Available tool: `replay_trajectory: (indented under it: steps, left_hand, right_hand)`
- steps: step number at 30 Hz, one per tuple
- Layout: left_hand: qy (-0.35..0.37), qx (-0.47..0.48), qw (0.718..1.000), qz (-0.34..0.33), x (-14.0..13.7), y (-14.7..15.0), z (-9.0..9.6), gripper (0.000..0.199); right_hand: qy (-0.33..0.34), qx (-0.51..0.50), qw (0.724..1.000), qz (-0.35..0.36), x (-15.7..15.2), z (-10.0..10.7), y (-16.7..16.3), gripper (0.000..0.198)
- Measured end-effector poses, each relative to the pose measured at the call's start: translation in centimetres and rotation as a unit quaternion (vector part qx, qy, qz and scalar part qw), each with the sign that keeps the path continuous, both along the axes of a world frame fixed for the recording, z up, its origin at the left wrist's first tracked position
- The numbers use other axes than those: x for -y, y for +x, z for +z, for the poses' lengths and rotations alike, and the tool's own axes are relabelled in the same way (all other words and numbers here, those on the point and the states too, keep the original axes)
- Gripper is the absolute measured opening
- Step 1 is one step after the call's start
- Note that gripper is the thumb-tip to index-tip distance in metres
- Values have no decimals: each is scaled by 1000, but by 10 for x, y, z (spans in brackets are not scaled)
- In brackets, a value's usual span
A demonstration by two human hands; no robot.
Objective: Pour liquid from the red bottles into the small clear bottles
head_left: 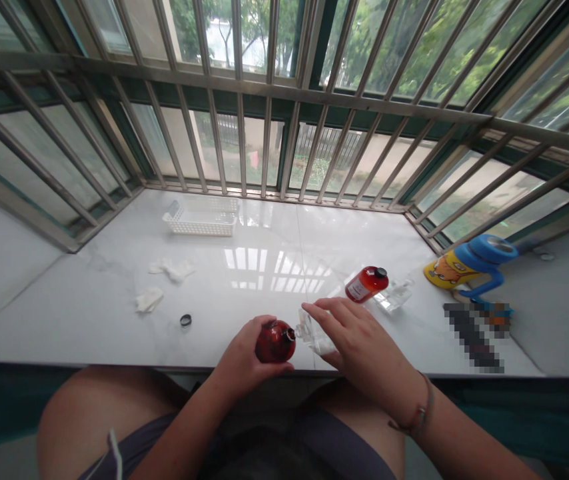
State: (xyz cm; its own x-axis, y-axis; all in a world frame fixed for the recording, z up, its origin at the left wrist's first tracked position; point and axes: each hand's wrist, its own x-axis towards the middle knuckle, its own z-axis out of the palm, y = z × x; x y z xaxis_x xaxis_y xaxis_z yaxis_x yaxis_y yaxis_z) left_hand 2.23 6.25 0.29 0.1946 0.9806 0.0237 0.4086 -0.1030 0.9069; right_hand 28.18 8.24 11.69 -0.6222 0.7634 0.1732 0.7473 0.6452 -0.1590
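My left hand (247, 357) is wrapped round a red-brown bottle (272, 343) near the counter's front edge. The bottle is uncapped, and its neck tilts to the right. My right hand (352, 333) holds a small clear glass bottle (318, 337) on its side, its neck meeting the mouth of the red-brown bottle. My fingers cover part of the clear bottle. On the left lies a black ring-shaped cap (185, 321). Beyond my right hand is a second red bottle (364, 285) with a black cap and a pale label, beside another clear glass bottle (394, 295).
A white perforated basket (202, 227) sits at the back of the white counter (89, 300). Crumpled tissues (149, 300) lie at left. A blue and yellow tumbler (457, 263) with a handle is at right, near a blurred-out object (474, 337). Metal window bars (264, 87) close off the far side.
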Motion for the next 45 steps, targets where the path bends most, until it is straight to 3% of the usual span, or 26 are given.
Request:
replay_trajectory:
  steps: [33,45]
  left_hand:
    - [-4,5,1000,-5,-1,1,-1,83]
    - [4,3,1000,2,-2,1,-4,84]
  right_hand:
    - [51,22,998,1,1,4,0,85]
    - [77,25,997,8,0,5,-1,75]
